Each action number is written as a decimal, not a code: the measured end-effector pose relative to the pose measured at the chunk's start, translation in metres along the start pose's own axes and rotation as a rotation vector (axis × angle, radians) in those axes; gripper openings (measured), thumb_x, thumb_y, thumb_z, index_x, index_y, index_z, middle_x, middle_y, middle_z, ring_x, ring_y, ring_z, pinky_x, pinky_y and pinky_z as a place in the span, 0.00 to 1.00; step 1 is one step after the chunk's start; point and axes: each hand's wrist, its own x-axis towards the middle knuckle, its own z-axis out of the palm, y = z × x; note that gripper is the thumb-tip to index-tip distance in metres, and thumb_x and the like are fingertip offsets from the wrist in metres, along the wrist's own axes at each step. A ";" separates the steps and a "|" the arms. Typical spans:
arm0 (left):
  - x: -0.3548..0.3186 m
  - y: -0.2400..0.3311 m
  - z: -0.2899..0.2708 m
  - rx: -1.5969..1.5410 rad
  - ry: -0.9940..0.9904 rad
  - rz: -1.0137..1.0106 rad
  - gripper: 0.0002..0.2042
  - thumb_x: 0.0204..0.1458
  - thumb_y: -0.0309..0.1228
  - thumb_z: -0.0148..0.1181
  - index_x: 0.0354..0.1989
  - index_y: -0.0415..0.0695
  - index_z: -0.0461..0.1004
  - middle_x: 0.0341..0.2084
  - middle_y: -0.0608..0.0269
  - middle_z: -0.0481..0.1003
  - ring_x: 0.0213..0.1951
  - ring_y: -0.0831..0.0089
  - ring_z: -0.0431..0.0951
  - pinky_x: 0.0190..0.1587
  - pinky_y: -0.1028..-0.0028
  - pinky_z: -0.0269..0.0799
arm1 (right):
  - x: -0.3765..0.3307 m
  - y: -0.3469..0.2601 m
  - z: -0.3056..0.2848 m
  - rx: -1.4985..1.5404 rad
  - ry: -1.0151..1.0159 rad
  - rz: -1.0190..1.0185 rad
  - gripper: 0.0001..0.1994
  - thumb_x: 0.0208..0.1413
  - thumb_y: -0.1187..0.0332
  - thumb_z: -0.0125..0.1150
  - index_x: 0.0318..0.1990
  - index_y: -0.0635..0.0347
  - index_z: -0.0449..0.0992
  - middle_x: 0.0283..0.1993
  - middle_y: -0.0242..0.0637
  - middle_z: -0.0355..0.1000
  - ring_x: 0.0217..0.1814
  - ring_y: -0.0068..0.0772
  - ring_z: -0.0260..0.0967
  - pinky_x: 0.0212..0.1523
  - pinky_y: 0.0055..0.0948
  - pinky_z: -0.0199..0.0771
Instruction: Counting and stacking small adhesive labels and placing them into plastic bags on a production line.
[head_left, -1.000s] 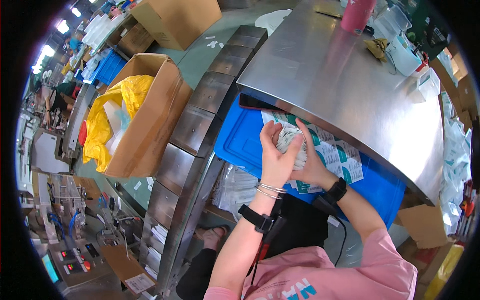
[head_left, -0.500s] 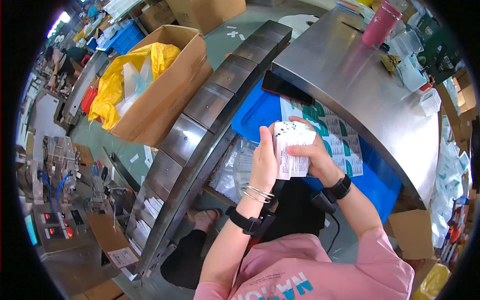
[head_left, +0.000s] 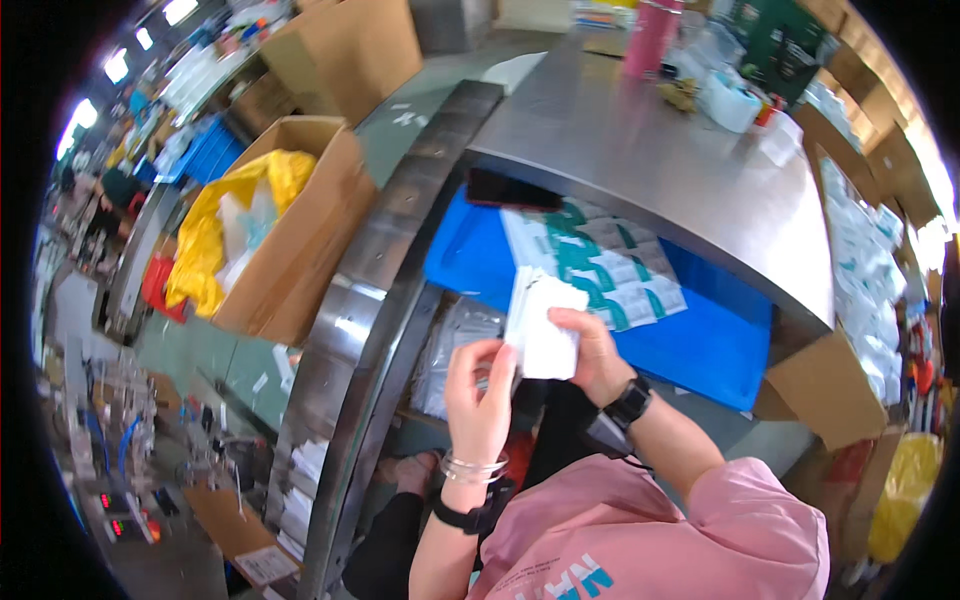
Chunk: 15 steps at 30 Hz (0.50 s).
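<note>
A stack of folded white paper leaflets [head_left: 550, 325] is held up between my two hands, blank faces showing and the sheets at its left slightly parted. My right hand [head_left: 598, 362] grips it from the right, thumb lying across the front. At the lower left edge, my left hand [head_left: 478, 392] pinches the papers between thumb and fingers. Just beyond the stack, printed white-and-green sheets [head_left: 625, 275] lie on a blue tray [head_left: 700, 345]. A dark phone [head_left: 512, 190] rests at the tray's far left edge.
A metal table [head_left: 650, 150] overhangs the tray and carries a pink bottle [head_left: 652, 40]. Left of me runs a segmented metal conveyor [head_left: 350, 310] with white papers [head_left: 300, 490] at its near end. Past it stands a carton [head_left: 310, 220] lined with yellow plastic.
The stack has turned from printed faces to blank ones. My left hand has slid from along its side down to the lower left edge. The whole view has shifted.
</note>
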 end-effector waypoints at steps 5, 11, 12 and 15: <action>-0.019 -0.017 -0.012 0.013 0.113 0.028 0.03 0.50 0.22 0.58 0.32 0.36 0.72 0.27 0.68 0.69 0.29 0.81 0.69 0.33 0.81 0.66 | -0.010 0.022 0.005 0.059 0.013 -0.035 0.26 0.38 0.78 0.65 0.49 0.55 0.66 0.41 0.33 0.70 0.42 0.31 0.70 0.43 0.33 0.74; -0.027 -0.008 -0.017 -0.413 0.067 -0.307 0.02 0.47 0.21 0.58 0.29 0.36 0.73 0.24 0.65 0.72 0.27 0.76 0.71 0.31 0.80 0.64 | -0.021 0.028 0.002 0.089 0.010 -0.017 0.27 0.41 0.77 0.63 0.53 0.59 0.66 0.43 0.37 0.71 0.43 0.32 0.71 0.45 0.32 0.73; -0.029 -0.002 -0.010 -0.398 0.033 -0.288 0.03 0.46 0.21 0.58 0.30 0.35 0.73 0.24 0.64 0.73 0.27 0.75 0.71 0.33 0.79 0.65 | -0.029 0.018 0.000 0.115 0.059 0.007 0.24 0.43 0.75 0.60 0.52 0.62 0.66 0.45 0.39 0.71 0.44 0.36 0.72 0.46 0.36 0.74; -0.036 0.012 -0.011 -0.522 -0.051 -0.273 0.06 0.52 0.23 0.55 0.36 0.34 0.72 0.28 0.59 0.74 0.29 0.75 0.74 0.35 0.78 0.68 | -0.028 0.007 -0.015 0.140 0.125 -0.056 0.20 0.48 0.68 0.55 0.49 0.67 0.66 0.42 0.43 0.72 0.42 0.40 0.73 0.45 0.39 0.75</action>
